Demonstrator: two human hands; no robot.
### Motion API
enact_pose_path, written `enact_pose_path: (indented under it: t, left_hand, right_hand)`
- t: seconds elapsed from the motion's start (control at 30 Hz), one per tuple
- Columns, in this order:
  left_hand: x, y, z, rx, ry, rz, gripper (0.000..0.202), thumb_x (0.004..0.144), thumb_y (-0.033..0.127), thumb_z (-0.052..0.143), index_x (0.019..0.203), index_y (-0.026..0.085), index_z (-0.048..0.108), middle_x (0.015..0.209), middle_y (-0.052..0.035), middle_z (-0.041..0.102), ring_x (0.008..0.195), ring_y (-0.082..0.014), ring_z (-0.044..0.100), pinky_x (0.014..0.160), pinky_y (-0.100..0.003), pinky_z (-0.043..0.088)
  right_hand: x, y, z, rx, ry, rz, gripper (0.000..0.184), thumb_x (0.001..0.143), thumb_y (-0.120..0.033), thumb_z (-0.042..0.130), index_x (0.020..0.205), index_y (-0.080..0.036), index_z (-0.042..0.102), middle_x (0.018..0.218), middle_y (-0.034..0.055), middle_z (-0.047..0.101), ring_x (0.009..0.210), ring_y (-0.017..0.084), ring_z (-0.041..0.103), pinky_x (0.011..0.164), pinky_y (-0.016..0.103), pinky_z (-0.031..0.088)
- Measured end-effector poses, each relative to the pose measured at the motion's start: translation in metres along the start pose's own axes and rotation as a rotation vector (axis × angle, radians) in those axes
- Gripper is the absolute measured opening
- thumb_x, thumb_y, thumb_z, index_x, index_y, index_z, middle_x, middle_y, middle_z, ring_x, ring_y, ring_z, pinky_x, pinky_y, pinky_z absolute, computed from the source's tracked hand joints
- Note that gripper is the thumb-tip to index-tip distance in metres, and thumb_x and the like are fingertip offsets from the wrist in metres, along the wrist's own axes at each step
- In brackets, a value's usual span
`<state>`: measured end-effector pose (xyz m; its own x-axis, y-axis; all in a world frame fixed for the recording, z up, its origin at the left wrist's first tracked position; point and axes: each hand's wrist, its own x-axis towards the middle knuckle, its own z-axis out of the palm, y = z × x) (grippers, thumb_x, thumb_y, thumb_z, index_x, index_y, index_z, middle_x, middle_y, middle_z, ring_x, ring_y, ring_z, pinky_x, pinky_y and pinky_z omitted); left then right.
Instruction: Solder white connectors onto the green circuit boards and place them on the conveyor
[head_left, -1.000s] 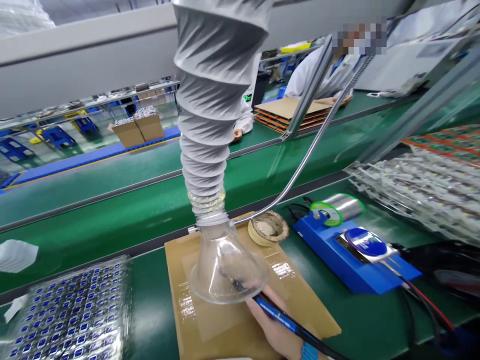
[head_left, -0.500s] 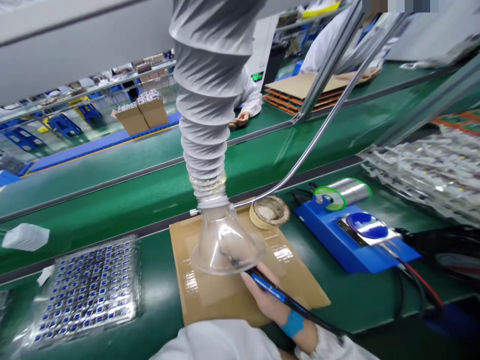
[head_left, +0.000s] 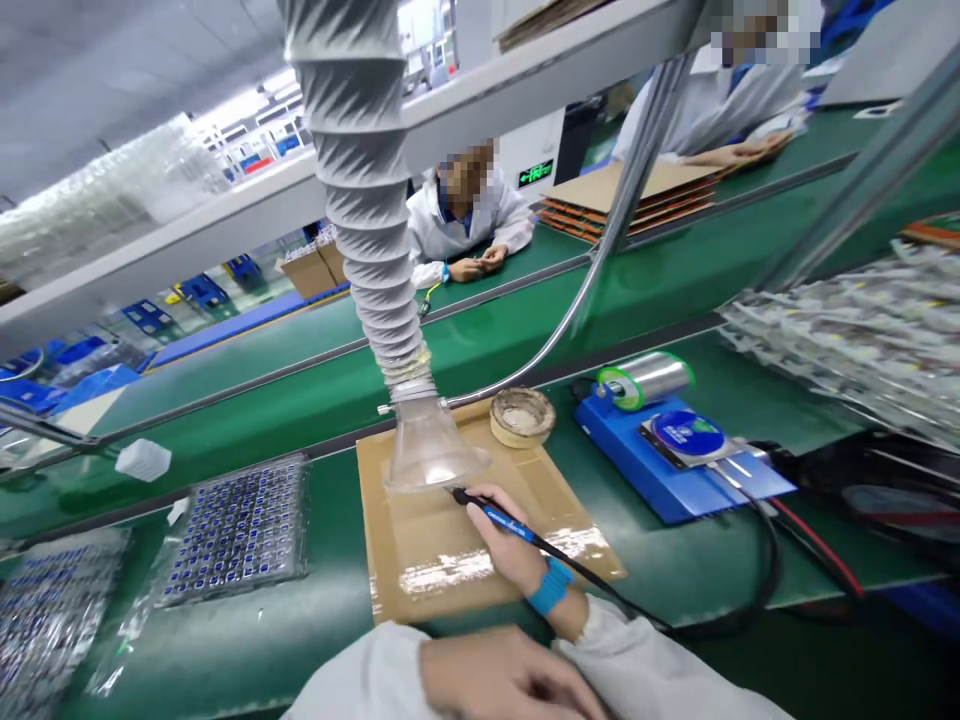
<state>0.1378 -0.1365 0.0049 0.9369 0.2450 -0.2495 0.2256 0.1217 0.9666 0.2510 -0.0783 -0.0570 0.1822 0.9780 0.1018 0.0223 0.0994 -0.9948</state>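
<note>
The left hand [head_left: 517, 675] has come into view, fingers curled; I cannot tell if they hold anything. The right hand's [head_left: 510, 545] fingers stay closed around the black-and-blue pen-shaped iron [head_left: 507, 519], its tip now at the clear plastic funnel's [head_left: 431, 450] rim, over the brown cardboard sheet [head_left: 394, 550], suggesting a pause.

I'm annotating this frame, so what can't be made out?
All in the head view:
Left hand: lower part cut off by the bottom edge.
Slim tool: tip too small and blurred.
Grey hose: top cut off by the upper edge.
Blue disc: lettering too small.
</note>
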Motion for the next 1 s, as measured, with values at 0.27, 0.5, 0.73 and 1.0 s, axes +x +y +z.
enact_pose_path:
  t: [0.27,0.5,0.73,1.0]
  left_hand:
    - [-0.071,0.028,-0.104,1.258,1.279,0.298,0.044,0.090,0.024,0.066,0.133,0.023,0.061,0.139,-0.0172,0.060,0.134,-0.0365,0.055,0.112,-0.060,0.046]
    - [-0.066,0.028,-0.170,1.336,1.271,0.162,0.068,0.087,0.003,0.048,0.152,0.024,0.051,0.154,-0.0107,0.055,0.141,-0.0290,0.056,0.119,-0.046,0.048]
    - [-0.065,0.024,-0.188,1.275,1.421,0.194,0.060,0.089,0.007,0.049,0.145,0.024,0.060,0.146,-0.0056,0.065,0.132,-0.0243,0.064,0.113,-0.038,0.053]
    - [-0.062,0.001,-0.172,1.171,1.459,0.226,0.055,0.090,0.010,0.054,0.143,0.024,0.059,0.145,-0.0079,0.064,0.132,-0.0246,0.063,0.110,-0.039,0.056]
  right_hand:
    - [0.000,-0.011,-0.002,-0.033,0.035,-0.080,0.019,0.093,-0.040,0.061,0.098,-0.023,0.067,0.095,0.0047,0.077,0.087,0.021,0.072,0.080,0.032,0.057]
    - [0.002,-0.002,-0.024,-0.072,0.064,-0.109,0.012,0.088,-0.035,0.065,0.094,-0.025,0.068,0.091,0.0022,0.075,0.085,0.020,0.070,0.081,0.032,0.054]
    - [0.003,0.001,-0.026,-0.066,0.034,-0.087,0.012,0.090,-0.035,0.063,0.094,-0.025,0.069,0.095,0.0026,0.075,0.090,0.022,0.071,0.083,0.033,0.055]
    - [0.000,0.006,-0.029,-0.058,-0.001,-0.060,0.016,0.091,-0.038,0.063,0.096,-0.025,0.070,0.096,0.0041,0.076,0.091,0.023,0.071,0.084,0.034,0.056]
